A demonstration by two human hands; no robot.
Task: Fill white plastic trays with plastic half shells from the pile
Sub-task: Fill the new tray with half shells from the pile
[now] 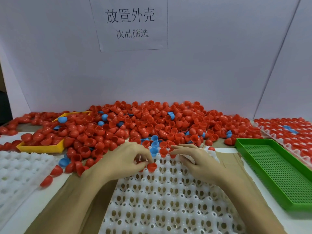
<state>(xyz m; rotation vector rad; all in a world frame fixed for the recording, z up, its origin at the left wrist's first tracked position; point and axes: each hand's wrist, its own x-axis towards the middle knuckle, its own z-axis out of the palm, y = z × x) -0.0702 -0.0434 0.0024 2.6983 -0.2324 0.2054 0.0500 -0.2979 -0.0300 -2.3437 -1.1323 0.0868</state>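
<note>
Head view: pile [143,122] beyond hands [128,159].

A: State the tray condition.
B: White plastic tray [168,200] lies flat on the surface, centred near the viewer. Its sockets are almost all empty; a few red and blue half shells [158,148] sit in the far row.
A: And the pile?
B: Pile of half shells [143,122] lies beyond the tray, touching its far edge, mostly red, some blue, in mixed orientations.

Wall sheet [130,24]: "放置外壳", "次品筛选"
</note>
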